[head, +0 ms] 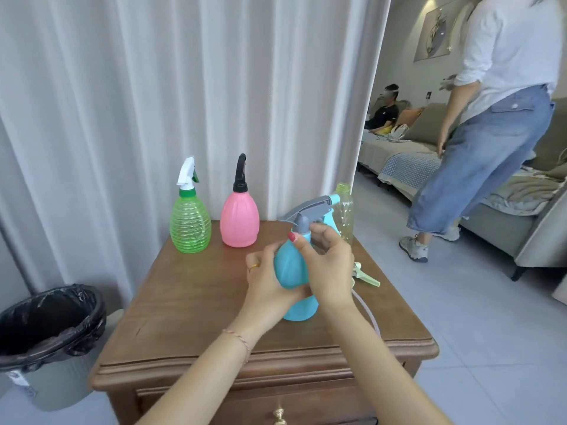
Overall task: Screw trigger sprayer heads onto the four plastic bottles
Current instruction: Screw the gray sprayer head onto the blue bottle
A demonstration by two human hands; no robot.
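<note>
A blue bottle (291, 268) stands near the middle of the wooden table (190, 308). My left hand (265, 286) wraps its body. My right hand (329, 262) grips the neck under its grey and blue sprayer head (310, 210), thumb on the collar. At the back left a green ribbed bottle (190, 225) carries a white sprayer head. Beside it a pink bottle (239, 219) carries a black head. Behind my right hand a clear bottle (344, 210) stands open with no head. A pale green sprayer head (366, 277) with its tube lies on the table to the right.
A bin with a black liner (49, 326) stands on the floor at the left. White curtains hang behind the table. At the right a person in jeans (491, 148) stands by a sofa, and another person sits further back.
</note>
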